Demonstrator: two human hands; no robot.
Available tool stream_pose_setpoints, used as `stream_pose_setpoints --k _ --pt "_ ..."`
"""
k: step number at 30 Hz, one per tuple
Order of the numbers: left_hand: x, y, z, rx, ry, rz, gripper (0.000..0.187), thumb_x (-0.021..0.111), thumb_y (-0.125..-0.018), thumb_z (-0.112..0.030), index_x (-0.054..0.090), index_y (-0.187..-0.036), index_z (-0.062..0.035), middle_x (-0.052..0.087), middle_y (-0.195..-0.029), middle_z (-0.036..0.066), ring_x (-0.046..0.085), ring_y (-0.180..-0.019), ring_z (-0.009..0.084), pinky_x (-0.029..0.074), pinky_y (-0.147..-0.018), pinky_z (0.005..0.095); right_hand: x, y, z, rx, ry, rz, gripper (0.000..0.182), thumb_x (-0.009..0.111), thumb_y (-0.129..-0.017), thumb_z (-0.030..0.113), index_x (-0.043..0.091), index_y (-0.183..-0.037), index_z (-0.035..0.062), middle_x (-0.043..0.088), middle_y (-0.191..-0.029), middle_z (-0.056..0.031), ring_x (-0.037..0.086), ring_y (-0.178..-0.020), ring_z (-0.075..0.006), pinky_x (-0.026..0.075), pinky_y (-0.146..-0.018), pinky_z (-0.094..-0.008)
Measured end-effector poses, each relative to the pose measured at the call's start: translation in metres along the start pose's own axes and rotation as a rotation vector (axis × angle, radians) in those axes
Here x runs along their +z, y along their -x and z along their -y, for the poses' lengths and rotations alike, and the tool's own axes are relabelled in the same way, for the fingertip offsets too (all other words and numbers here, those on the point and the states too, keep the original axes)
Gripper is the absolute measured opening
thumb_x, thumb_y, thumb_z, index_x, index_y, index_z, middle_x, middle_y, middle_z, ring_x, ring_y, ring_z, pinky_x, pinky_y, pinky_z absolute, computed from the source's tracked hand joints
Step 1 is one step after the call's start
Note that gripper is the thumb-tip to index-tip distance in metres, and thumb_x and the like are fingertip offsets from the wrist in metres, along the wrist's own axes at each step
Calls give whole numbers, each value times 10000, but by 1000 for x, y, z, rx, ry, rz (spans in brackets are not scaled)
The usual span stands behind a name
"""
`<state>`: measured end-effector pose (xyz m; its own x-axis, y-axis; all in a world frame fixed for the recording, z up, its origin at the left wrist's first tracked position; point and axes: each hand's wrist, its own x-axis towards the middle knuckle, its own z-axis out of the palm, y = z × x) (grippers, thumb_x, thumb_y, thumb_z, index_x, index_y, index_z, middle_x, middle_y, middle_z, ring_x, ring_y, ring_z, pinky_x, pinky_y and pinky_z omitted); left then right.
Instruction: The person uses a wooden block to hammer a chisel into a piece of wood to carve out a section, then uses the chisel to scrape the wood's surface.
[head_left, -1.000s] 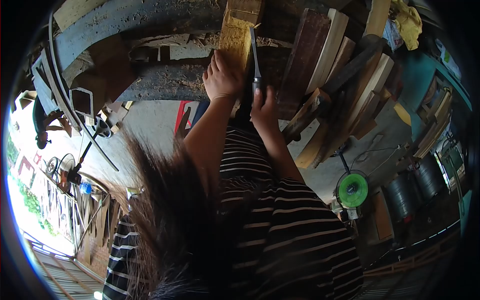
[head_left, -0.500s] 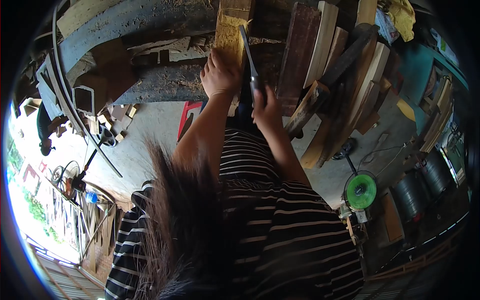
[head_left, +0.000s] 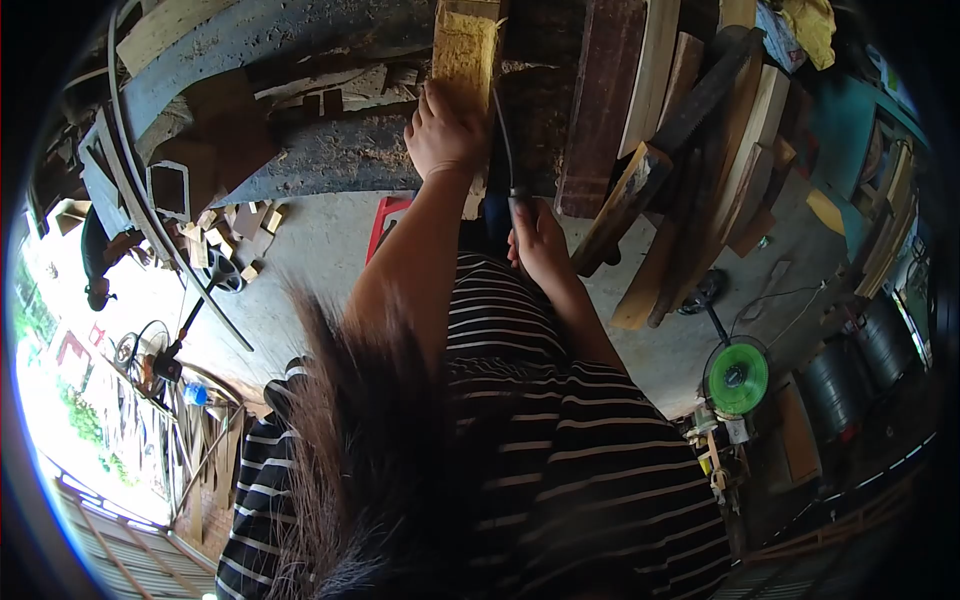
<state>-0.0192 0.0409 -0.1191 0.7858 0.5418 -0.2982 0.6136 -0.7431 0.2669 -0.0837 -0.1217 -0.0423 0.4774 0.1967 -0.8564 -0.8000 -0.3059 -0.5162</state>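
2 hands are at work in the upper middle of the frame. The left hand (head_left: 446, 132) lies flat with fingers spread on a pale wood block (head_left: 465, 50), pressing it down onto the dark workbench beam (head_left: 330, 155). Just below and to the right, the right hand (head_left: 538, 240) is closed around the handle of a chisel (head_left: 503, 135), whose thin blade runs up along the block's right edge.

As a judgement, the shaping is partway along: the block's top face looks rough and freshly cut, and sawdust and chips lie on the beam, yet the block remains thick and uneven, so more paring seems left.

Further out, stacked planks (head_left: 690, 110) lean at the upper right, small offcuts (head_left: 235, 235) lie at the left, and a green-disc grinder (head_left: 737, 376) sits at the lower right.
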Motion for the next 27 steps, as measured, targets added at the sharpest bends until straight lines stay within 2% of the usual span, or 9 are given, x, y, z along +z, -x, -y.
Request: stream_pose_setpoints --k 5,12,18,20,21,23,24,26,27 --pt "3 -1 3 4 25 4 743 506 -758 -348 302 -1382 0 482 -1309 192 504 -1155 338 368 -975 439 2 -1 -5 -41 137 -41 335 488 -954 380 480 -965 45 521 -599 -30 514 -448 -97 425 -397 -244" --pt "1 0 5 28 71 11 786 516 -777 -455 297 -1387 -9 470 -1330 185 506 -1158 330 368 -977 427 9 0 -3 -47 130 -45 348 459 -963 390 459 -930 43 509 -574 -30 500 -434 -101 423 -396 -254" --pt "2 -1 6 -6 77 12 840 544 -758 -528 316 -1386 -20 502 -1306 178 532 -1128 330 381 -960 425 21 -13 -7 -42 31 -24 354 439 -968 385 454 -993 33 491 -542 -40 477 -402 -119 406 -379 -251" --pt "4 -2 7 -5 60 -10 833 554 -753 -535 333 -1381 -35 512 -1300 167 547 -1108 324 402 -938 427 21 -19 -16 -41 98 -85 408 483 -941 407 477 -1039 11 556 -574 -124 564 -423 -172 444 -387 -315" --pt "6 -1 8 -3 46 -27 827 565 -748 -542 350 -1377 -50 523 -1294 157 562 -1088 319 423 -916 429 22 -24 -25 -41 98 -86 408 483 -941 407 477 -1039 11 556 -574 -124 564 -423 -172 444 -387 -315" --pt "9 -1 8 7 43 -42 830 567 -745 -545 352 -1376 -52 524 -1294 154 561 -1090 318 423 -915 431 24 -36 -40 -219 332 -238 384 496 -940 363 488 -1060 -1 602 -644 -187 625 -523 -284 484 -467 -377" --pt "9 -1 9 16 36 -60 832 569 -742 -548 353 -1375 -53 524 -1294 152 560 -1092 317 423 -915 432 24 -37 -39 -218 331 -240 384 496 -940 363 488 -1060 -1 602 -644 -187 625 -523 -284 484 -467 -377" --pt "11 -2 10 14 26 -48 838 572 -739 -550 352 -1376 -52 523 -1296 152 560 -1093 317 423 -914 434 25 -37 -37 -193 284 -225 368 506 -932 325 499 -1068 -17 626 -743 -254 637 -704 -413 503 -598 -443" --pt "11 -2 10 11 17 -37 845 576 -736 -552 351 -1377 -51 521 -1297 152 560 -1094 316 423 -914 436 23 -33 -27 -191 285 -224 368 506 -932 325 499 -1068 -17 626 -743 -254 637 -704 -413 503 -598 -443"
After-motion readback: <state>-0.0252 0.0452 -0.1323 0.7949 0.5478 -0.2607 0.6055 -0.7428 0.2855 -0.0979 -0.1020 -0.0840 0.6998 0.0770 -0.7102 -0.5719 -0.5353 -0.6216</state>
